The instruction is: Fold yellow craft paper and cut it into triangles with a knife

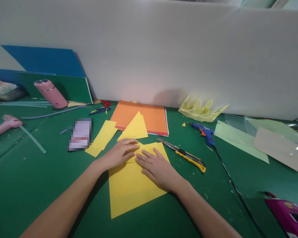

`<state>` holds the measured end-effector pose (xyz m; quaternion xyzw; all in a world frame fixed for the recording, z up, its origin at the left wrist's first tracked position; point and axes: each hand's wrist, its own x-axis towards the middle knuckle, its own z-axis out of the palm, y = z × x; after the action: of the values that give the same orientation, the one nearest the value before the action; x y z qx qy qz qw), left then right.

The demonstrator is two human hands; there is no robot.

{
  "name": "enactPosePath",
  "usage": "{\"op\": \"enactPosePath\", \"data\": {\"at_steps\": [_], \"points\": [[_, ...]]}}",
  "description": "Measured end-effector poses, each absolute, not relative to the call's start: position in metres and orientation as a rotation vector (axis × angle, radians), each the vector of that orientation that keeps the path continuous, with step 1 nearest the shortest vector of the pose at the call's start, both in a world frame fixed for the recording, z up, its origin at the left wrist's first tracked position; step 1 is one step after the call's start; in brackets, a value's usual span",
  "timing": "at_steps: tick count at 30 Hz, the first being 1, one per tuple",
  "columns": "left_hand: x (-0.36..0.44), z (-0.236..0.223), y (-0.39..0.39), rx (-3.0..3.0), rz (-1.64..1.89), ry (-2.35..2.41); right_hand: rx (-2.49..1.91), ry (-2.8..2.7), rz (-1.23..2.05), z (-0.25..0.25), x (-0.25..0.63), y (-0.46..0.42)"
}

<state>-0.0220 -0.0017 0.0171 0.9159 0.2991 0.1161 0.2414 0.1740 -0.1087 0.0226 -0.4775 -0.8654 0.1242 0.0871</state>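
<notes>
left hand (121,153), right hand (159,168) — on smooth, straight-edged yellow paper (132,193) | slim-bladed cutter (187,156)

Plain yellow sheet of paper lying on the green desk (47,185).
The yellow sheet (132,190) is broad and straight-edged, spread out flat and set slightly askew, its near edge slanting so that the left near corner points closest to the viewer. That corner is sharp and the visible near part is smooth and unmarked. Toward the far side a short straight line crosses it; whether this is a fold or the edge of another layer cannot be told, as much of that part is hidden.
</notes>
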Motion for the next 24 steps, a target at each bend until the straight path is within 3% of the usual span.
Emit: {"op": "enactPosePath", "data": {"at_steps": [13, 24], "points": [[-0.026, 0.013, 0.008, 2.477, 0.312, 0.753, -1.442, -2.56, 0.365, 0.024, 0.166, -0.11], [-0.026, 0.014, 0.007, 2.483, 0.316, 0.778, -1.195, -2.608, 0.381, 0.026, 0.155, -0.115]]}}
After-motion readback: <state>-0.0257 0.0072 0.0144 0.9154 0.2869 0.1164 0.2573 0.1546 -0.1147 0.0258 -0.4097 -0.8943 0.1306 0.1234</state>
